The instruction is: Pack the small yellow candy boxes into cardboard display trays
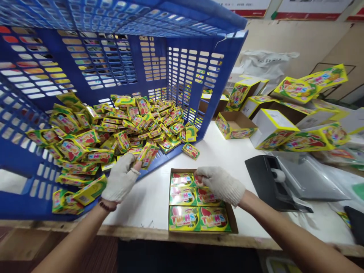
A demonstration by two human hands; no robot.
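Tray (pixel 233 219) of boxes (pixel 184 218) between blue crate (pixel 214 81) and tape dispenser (pixel 260 180)

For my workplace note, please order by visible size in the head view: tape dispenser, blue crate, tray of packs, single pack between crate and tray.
1. Blue crate
2. Tray of packs
3. Tape dispenser
4. Single pack
Apparent size only; true sizes may differ.
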